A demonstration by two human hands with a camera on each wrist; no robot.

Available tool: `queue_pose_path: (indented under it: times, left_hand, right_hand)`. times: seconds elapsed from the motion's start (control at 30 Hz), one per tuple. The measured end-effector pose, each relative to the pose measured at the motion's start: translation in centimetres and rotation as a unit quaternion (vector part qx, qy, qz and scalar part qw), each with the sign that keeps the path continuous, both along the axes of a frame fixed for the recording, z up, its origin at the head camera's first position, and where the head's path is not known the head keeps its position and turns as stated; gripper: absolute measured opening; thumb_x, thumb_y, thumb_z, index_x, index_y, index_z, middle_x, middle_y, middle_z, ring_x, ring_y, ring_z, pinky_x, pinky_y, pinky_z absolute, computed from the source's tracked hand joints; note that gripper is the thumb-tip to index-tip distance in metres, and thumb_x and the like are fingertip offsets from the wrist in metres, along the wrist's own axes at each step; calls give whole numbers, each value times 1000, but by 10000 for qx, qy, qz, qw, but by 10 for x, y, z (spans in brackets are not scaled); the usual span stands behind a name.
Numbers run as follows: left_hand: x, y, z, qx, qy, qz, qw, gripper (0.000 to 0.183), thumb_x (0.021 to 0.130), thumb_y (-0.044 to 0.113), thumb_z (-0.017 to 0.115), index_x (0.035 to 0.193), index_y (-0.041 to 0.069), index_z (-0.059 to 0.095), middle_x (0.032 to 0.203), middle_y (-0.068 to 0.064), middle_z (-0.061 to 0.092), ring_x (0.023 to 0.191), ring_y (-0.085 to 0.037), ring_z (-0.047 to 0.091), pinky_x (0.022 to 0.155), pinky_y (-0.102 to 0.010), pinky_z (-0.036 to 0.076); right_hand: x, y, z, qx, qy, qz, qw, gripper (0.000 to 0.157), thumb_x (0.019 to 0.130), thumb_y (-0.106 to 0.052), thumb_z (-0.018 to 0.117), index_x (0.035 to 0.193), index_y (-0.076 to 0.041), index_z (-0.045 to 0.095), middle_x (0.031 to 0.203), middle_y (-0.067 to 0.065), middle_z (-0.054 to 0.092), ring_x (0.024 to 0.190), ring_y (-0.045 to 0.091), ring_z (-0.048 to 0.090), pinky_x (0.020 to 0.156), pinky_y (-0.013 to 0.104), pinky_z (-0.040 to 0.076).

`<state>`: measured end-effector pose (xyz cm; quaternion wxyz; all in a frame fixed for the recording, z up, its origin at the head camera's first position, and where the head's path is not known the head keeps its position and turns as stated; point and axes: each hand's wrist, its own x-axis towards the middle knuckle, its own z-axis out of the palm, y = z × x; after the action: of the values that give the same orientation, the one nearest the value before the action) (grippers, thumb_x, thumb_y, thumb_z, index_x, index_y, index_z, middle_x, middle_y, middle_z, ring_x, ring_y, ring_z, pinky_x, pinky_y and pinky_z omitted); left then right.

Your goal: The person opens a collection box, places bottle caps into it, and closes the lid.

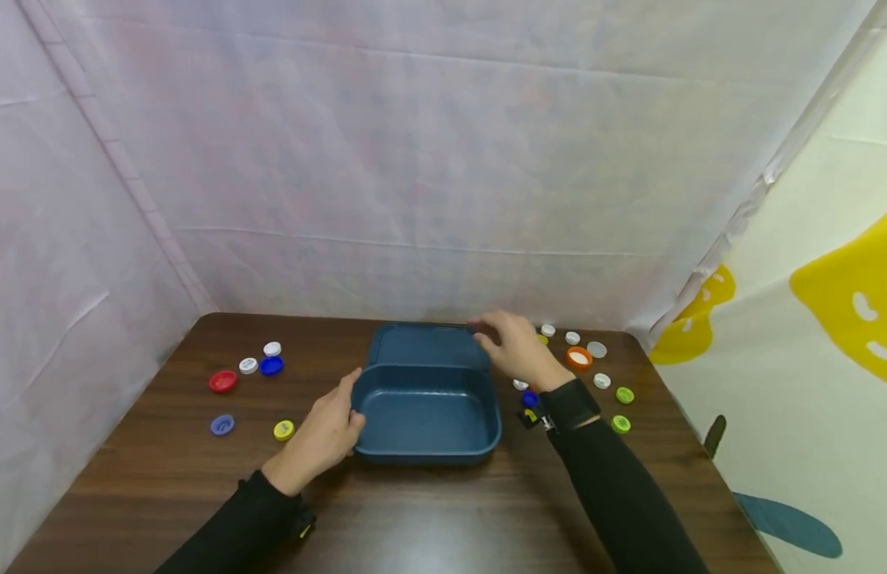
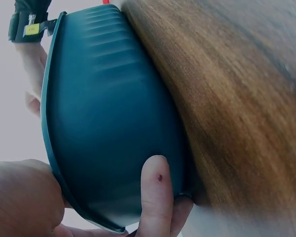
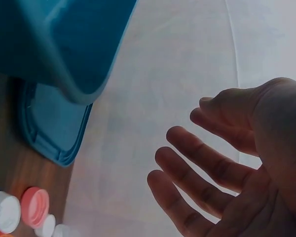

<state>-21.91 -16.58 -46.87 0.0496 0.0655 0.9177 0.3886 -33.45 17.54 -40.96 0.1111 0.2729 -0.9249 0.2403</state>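
A dark blue rectangular plastic box [image 1: 429, 422] stands on the wooden table with its inside facing up. Its lid [image 1: 425, 344] lies flat right behind it. My left hand [image 1: 323, 434] grips the box by its left side. In the left wrist view, fingers [image 2: 155, 192] lie against the outer wall, close to the table. My right hand [image 1: 518, 347] hovers near the back right corner of the lid. Its fingers [image 3: 202, 160] are spread and slightly bent, with nothing between them, and in the right wrist view they are apart from the lid.
Bottle caps lie on both sides: a red cap [image 1: 223, 381], a yellow cap [image 1: 283, 430] and several others on the left; an orange cap [image 1: 578, 358], a green cap [image 1: 620, 424] and several more on the right. A white cloth wall [image 1: 415, 159] rises behind the table.
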Motion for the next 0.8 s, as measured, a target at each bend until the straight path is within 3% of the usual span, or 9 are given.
queue_pose_path:
  times: [0.13, 0.37, 0.53, 0.7, 0.8]
  left_hand:
    - [0, 1, 0, -19, -4, 25, 10000, 80, 113, 2, 61, 183, 1, 22, 115, -18, 65, 65, -16, 66, 61, -31, 61]
    - [1, 2, 0, -21, -80, 28, 10000, 80, 114, 2, 60, 184, 2, 21, 117, -19, 65, 66, -17, 66, 61, -31, 61]
    - [0, 0, 0, -58, -45, 28, 10000, 80, 114, 2, 60, 184, 2, 21, 110, -15, 63, 65, -17, 65, 61, -31, 60]
    - [1, 1, 0, -50, -38, 45, 10000, 80, 113, 1, 59, 184, 1, 21, 108, -15, 64, 64, -17, 65, 59, -31, 59]
    - [1, 1, 1, -49, -21, 59, 10000, 80, 113, 1, 59, 184, 1, 22, 110, -16, 64, 64, -17, 65, 59, -31, 59]
  right_hand:
    - [8, 14, -8, -231, -23, -171, 9996, 31, 115, -16, 72, 145, -8, 80, 138, 14, 82, 122, 32, 79, 103, 55, 65]
    - [21, 38, -17, -428, -19, -551, 9976, 31, 115, -17, 74, 144, -9, 80, 134, 15, 82, 102, 29, 82, 91, 51, 69]
    - [25, 57, -24, -453, 42, -769, 9960, 34, 115, -17, 74, 147, -6, 78, 143, 18, 81, 116, 37, 80, 100, 58, 68]
    - [31, 77, -32, -443, 195, -928, 9945, 33, 111, -14, 78, 142, -3, 80, 132, 19, 84, 113, 42, 78, 99, 61, 64]
    - [34, 89, -39, -376, 159, -990, 9943, 33, 111, -14, 78, 141, -2, 80, 132, 20, 83, 120, 46, 77, 102, 65, 62]
